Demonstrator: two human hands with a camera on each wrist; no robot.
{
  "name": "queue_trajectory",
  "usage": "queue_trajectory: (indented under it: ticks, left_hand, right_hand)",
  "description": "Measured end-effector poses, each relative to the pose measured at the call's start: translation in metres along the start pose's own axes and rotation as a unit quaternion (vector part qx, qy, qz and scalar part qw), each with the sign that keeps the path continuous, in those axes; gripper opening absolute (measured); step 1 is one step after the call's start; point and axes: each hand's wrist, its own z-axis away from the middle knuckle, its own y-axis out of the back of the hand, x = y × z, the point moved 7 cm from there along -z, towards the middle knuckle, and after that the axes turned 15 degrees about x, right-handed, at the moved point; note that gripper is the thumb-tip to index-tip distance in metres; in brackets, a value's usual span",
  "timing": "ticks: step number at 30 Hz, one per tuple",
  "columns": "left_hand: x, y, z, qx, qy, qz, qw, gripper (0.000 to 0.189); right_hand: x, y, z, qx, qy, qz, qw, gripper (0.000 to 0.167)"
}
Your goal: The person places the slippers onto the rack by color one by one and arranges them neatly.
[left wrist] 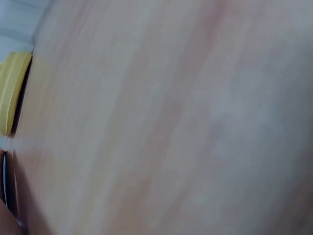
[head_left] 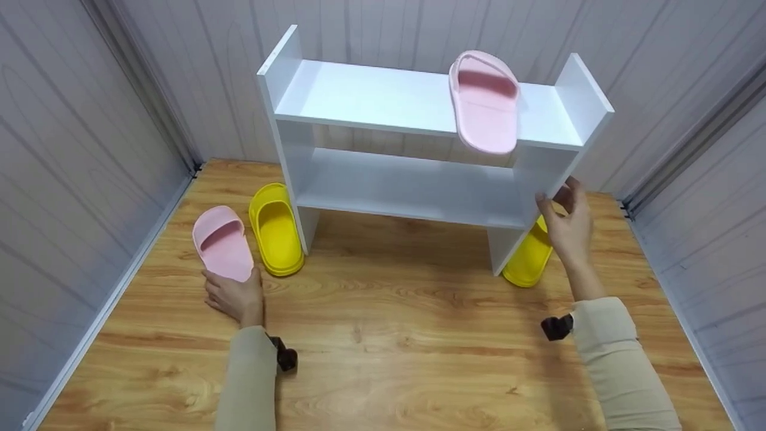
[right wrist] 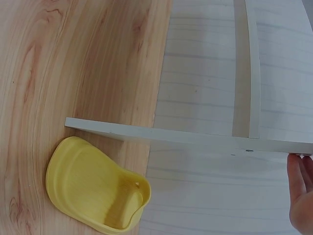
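Pink slipper [head_left: 228, 251] lies on the wooden floor [head_left: 383, 341], beside a yellow clog [head_left: 278, 233]; left hand [head_left: 236, 296] grips the slipper's heel end, thumb and fingers at opposite edges. Right hand [head_left: 571, 230], fingers partly extended, holds nothing and touches the right side of the white rack [head_left: 407, 188], near another yellow clog [head_left: 528, 257]

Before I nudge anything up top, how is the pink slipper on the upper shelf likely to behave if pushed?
Pushed forward, the pink slipper would probably tip off, since its heel end overhangs the front edge of the upper shelf. Its thick, moulded-looking body suggests light foam that bends rather than breaks. Its broad, flat footbed makes rolling unlikely.
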Motion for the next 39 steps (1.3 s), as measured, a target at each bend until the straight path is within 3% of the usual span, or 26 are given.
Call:
queue_trajectory:
  ticks: [4, 9, 17, 24, 35, 39]
  left_hand:
    - [0.005, 0.008, -0.012, 0.017, 0.013, 0.063, 0.9978, 0.091]
    - [0.018, 0.02, -0.029, 0.014, 0.02, 0.099, 0.9948, 0.09]
    - [0.045, 0.041, -0.058, 0.0, 0.009, 0.165, 0.9863, 0.092]
    - [0.069, 0.057, -0.078, -0.024, -0.007, 0.185, 0.9824, 0.095]
    - [0.09, 0.075, -0.086, -0.046, -0.003, 0.247, 0.9679, 0.088]
    - [0.093, 0.078, -0.089, -0.076, 0.025, 0.294, 0.9526, 0.084]
  right_hand:
    - [0.014, -0.001, -0.005, 0.0, 0.0, 0.0, 1.0, 0.051]
    - [0.022, -0.002, -0.008, 0.004, 0.002, 0.005, 1.0, 0.051]
    - [0.0, -0.001, 0.0, 0.0, 0.015, -0.019, 0.9997, 0.047]
    - [-0.008, -0.002, 0.002, 0.002, 0.011, -0.009, 0.9999, 0.047]
    - [-0.005, -0.002, 0.002, 0.0, -0.004, 0.002, 1.0, 0.049]
    - [-0.007, -0.002, 0.002, 0.0, -0.003, 0.003, 1.0, 0.049]
